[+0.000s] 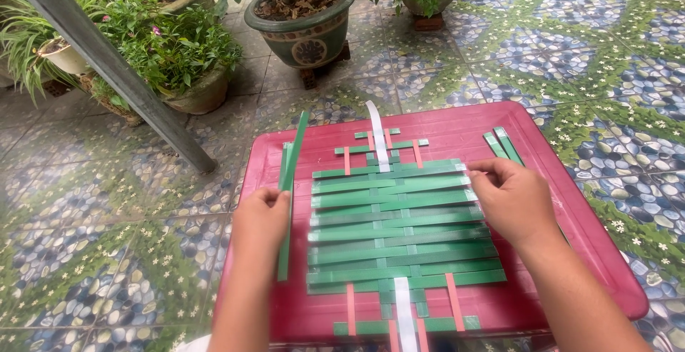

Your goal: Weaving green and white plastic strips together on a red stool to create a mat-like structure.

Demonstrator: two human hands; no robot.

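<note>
A woven mat of green strips [403, 223] lies on a red tray-like table [442, 127], with one white strip [378, 134] and thin orange strips running lengthwise through it. My left hand [262, 218] is at the mat's left edge, its fingers closed on a long loose green strip [289, 188] that reaches from the far left of the red top to near my wrist. My right hand [510, 196] rests on the right ends of the upper green strips, fingers bent and pressing them.
Two spare green strips [501, 145] lie at the far right of the red top. Potted plants [307, 16] stand on the patterned tile floor beyond. A grey metal post [114, 66] slants across the upper left.
</note>
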